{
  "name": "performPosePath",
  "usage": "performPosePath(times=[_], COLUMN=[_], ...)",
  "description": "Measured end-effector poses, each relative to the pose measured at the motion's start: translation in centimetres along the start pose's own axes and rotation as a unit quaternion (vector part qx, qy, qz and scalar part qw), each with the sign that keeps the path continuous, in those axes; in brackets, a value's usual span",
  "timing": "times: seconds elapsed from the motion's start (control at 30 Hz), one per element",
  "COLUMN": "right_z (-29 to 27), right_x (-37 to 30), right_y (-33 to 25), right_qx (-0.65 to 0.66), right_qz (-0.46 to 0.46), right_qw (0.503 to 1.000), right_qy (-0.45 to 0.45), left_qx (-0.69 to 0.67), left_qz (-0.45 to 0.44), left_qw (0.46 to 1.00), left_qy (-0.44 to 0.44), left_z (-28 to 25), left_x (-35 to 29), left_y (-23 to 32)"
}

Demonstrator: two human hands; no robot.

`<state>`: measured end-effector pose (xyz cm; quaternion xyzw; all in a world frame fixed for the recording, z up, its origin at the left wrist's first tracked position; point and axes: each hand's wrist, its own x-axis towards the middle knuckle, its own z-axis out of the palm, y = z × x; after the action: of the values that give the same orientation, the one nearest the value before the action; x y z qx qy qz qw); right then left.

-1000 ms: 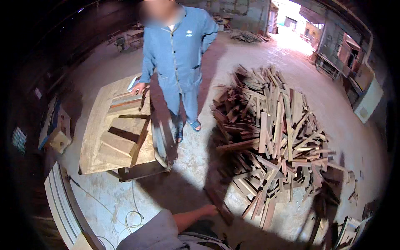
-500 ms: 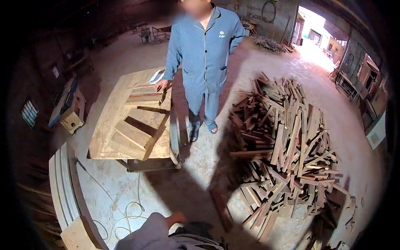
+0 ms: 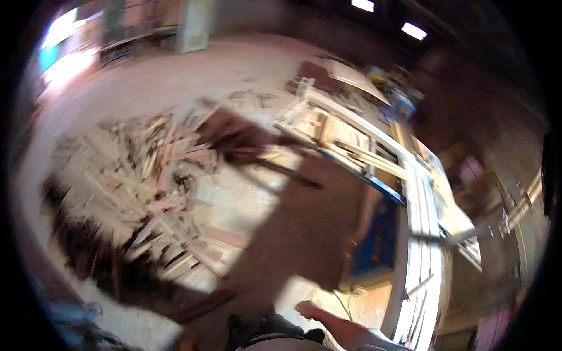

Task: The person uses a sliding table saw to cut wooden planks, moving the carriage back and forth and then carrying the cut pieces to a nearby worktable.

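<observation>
1 bare right hand (image 3: pixel 307 309) is held low near the bottom edge, its forearm brought in from the lower right out of a grey sleeve (image 3: pixel 374 340). the fingers are pointed to the left and are blurred by motion; whether they are pressed together or spread apart cannot be told, and nothing is seen to be gripped by them. just beyond the hand, to its right, a thin cable (image 3: pixel 344 301) is looped near the foot of a machine with a blue side panel (image 3: pixel 374 243); hand and cable are seen apart. the machine is bordered on its right by a long, grooved pale rail bed (image 3: pixel 418 257), by which much of the right side is filled. farther off, several lengths of wood (image 3: pixel 345 140) are set at the bed's far end.

to the left, well apart from the hand, a wide heap of wood offcuts (image 3: pixel 140 175) is spread over the pale floor (image 3: pixel 252 207), and 1 dark board (image 3: pixel 205 306) is laid nearer, partly in shadow. at the upper left, a bright doorway (image 3: pixel 70 64) is seen, and high on the right 2 small lit openings (image 3: pixel 414 30) are shown.
</observation>
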<state>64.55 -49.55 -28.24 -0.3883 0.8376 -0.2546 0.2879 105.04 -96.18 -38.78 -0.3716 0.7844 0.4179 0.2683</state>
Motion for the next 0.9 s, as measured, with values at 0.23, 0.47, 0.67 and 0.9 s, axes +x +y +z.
performPosePath(times=[0.23,0.47,0.67,0.9], right_z=[4.8,0.2,-20.8,-29.7], right_x=[-1.3,-3.0,-6.0,-11.9], right_y=[3.4,11.9,8.0,14.7], right_qx=[0.094,-0.014,0.308,0.316], right_qz=[0.204,0.147,0.364,0.342], right_qw=[0.974,0.983,0.856,0.708], right_qy=[-0.026,0.109,0.199,0.53], left_qx=[-0.038,0.077,0.11,0.18], left_qz=[0.015,0.112,0.242,0.376], left_qw=[0.999,0.983,0.952,0.906], left_qy=[-0.031,-0.123,-0.152,-0.072], left_z=[-5.3,1.4,4.5,8.5], left_x=[8.0,11.4,14.5,12.2], left_y=[16.1,34.2,47.4,74.1])
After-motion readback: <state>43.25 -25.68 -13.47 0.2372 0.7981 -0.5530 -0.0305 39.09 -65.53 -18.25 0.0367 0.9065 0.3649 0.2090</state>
